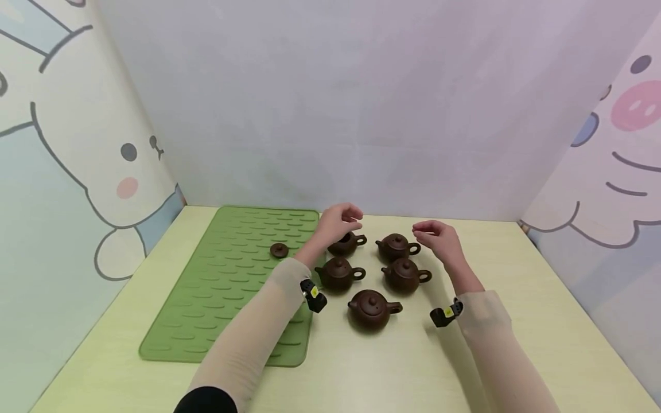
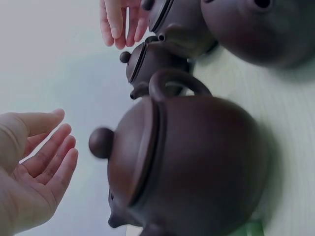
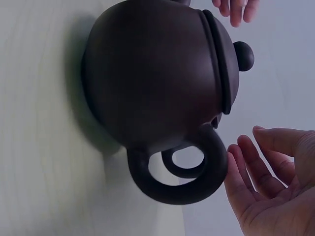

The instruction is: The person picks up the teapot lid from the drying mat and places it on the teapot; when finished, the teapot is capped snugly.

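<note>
My left hand is above the far left teapot, which has a dark opening on top and no lid on it. A small dark brown lid with a round knob lies to its left. My right hand hovers just right of the far right teapot, fingers loosely bent and holding nothing. Lidded brown teapots stand nearer: one at left, one at right and one in front. In the left wrist view, the left hand has relaxed fingers around nothing.
A green ridged mat covers the left part of the pale wooden table, with the lid on it. A plain pale backdrop rises behind the table. Cartoon-printed panels flank both sides.
</note>
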`<state>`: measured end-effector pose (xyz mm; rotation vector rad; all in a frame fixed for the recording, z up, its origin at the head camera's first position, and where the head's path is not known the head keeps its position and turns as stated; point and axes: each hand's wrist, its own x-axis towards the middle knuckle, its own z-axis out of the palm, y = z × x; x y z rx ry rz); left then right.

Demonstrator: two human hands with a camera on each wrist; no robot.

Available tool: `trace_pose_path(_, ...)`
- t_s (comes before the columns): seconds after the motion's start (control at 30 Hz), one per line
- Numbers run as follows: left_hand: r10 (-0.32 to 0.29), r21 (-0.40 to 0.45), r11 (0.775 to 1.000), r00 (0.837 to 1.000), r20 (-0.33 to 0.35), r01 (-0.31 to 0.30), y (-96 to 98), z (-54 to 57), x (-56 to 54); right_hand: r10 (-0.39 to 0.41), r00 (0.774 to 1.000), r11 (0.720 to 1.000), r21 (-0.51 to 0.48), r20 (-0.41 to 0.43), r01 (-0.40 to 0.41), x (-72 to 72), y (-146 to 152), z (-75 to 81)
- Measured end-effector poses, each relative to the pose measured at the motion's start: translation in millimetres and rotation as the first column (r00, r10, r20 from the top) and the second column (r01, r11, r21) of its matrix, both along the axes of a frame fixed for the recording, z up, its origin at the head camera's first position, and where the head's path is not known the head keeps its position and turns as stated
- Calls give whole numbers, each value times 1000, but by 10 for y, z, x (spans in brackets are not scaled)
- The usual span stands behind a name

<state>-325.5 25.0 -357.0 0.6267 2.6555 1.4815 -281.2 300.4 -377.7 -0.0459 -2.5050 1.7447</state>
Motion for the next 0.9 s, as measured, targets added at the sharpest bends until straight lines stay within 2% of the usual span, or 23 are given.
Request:
trace_pose_path(0.47, 55, 48, 997, 998, 40, -57, -330, -75, -8, 30, 997, 995, 99, -64, -23, -51, -187, 68)
trace_pose_path(0.9, 97, 35, 994, 993, 66, -99, -684, -203, -27, 26, 999, 981, 193, -46, -16, -110, -445, 126)
